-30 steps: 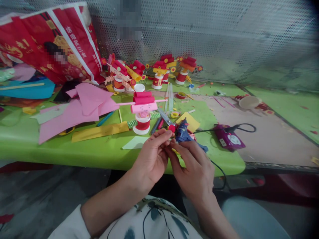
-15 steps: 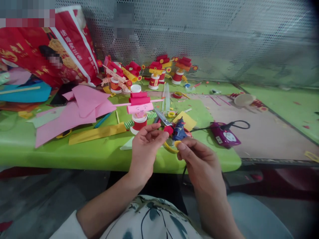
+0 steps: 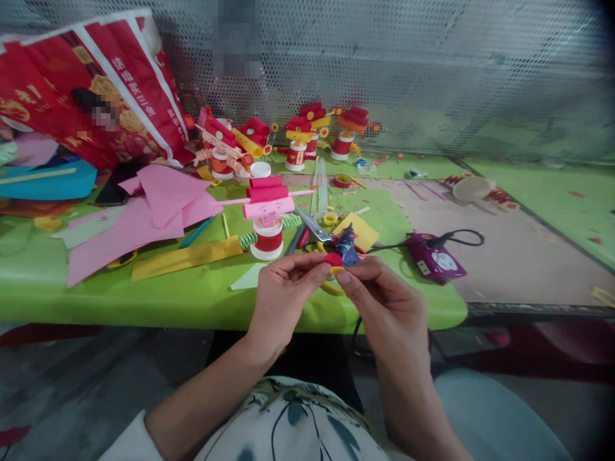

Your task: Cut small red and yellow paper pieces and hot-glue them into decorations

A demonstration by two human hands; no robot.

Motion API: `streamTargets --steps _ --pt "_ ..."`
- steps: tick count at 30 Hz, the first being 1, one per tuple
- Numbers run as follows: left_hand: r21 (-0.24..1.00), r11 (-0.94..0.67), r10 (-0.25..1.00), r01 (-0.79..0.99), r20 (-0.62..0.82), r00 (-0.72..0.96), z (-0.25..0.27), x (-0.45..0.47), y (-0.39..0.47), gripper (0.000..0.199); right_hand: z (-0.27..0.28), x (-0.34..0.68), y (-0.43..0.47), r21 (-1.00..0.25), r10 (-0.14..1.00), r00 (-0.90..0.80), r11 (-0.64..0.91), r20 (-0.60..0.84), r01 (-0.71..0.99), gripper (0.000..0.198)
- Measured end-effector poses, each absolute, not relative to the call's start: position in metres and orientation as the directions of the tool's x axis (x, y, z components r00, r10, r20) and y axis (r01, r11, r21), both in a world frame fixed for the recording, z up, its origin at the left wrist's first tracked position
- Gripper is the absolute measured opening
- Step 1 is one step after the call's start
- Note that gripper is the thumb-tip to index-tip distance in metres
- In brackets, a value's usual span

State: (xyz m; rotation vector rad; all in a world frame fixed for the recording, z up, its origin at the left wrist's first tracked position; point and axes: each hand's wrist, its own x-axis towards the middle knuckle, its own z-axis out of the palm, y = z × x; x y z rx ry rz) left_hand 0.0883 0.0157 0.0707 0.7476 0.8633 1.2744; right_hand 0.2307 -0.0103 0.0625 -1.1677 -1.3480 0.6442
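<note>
**Red disc (image 3: 332,258) and yellow disc (image 3: 337,271) side by side at the fingertips (image 3: 344,278)**

The person's left hand (image 3: 281,298) has its thumb and index finger nearly closed, pinching the red disc by its edge; the remaining fingers curl loosely behind. The right hand (image 3: 396,307) grips the smaller yellow disc between thumb and forefinger, with barely a gap between them. The two discs overlap in view just ahead of the thumbs (whether they touch cannot be told).

Directly beyond the fingers, a dark blue glue gun (image 3: 346,244) lies on the green surface (image 3: 192,307), partly hidden. Scissors (image 3: 314,225) point away from the fingers, slightly to their left. Farther left of them stands a pink-headed figure (image 3: 268,211) with green coiled arms, and a pale green paper scrap (image 3: 247,277) lies just beside the left hand's knuckles. A purple box (image 3: 436,259) sits well to the right of the fingers.
</note>
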Motion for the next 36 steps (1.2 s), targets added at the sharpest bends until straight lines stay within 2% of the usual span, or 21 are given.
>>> streamTargets --steps 9,17,36 --pt "0.806 0.254 0.965 -0.535 -0.177 0.191 0.067 0.085 0.020 0.017 0.066 0.227 -0.007 -0.856 0.880 0.167 0.363 0.445 0.369 0.013" --pt "0.778 0.263 0.960 -0.570 -0.155 0.231 0.062 0.082 0.024 0.014 0.067 0.227 -0.005 -0.831 0.879 0.168 0.337 0.446 0.443 0.013" --pt "0.784 0.253 0.960 -0.568 -0.131 0.246 0.057 0.080 0.026 0.014 0.072 0.225 -0.001 -0.837 0.888 0.160 0.329 0.432 0.437 0.015"
